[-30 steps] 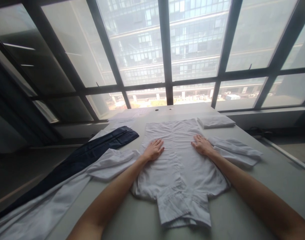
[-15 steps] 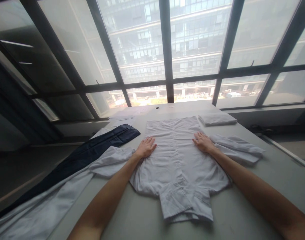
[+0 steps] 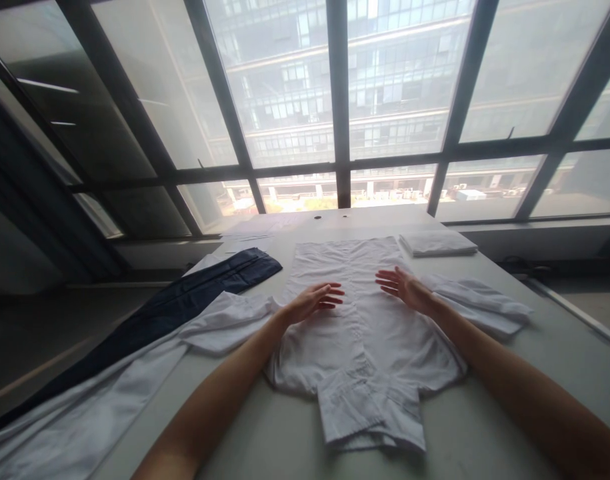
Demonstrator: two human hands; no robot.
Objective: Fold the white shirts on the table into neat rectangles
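Observation:
A white button-up shirt [image 3: 335, 347] lies spread on the table, its collar end toward me and its hem toward the window. Both sleeves stretch out sideways, the left sleeve [image 3: 229, 322] and the right sleeve [image 3: 485, 303]. My left hand [image 3: 315, 300] hovers over the left half of the shirt front, fingers extended and slightly spread, holding nothing. Over the right half is my right hand [image 3: 403, 288], likewise open and empty, its palm turned inward. A gap with the button line separates the two hands.
Dark blue trousers [image 3: 219, 277] and a long white cloth [image 3: 109, 393] run along the left side of the white table [image 3: 265, 427]. A folded white cloth [image 3: 437, 243] rests at the far right. Large windows [image 3: 389, 87] stand behind the table.
Both hands have come up off the shirt, where they lay flat near its sides, and moved inward toward the button line. The shirt stays nearly the same.

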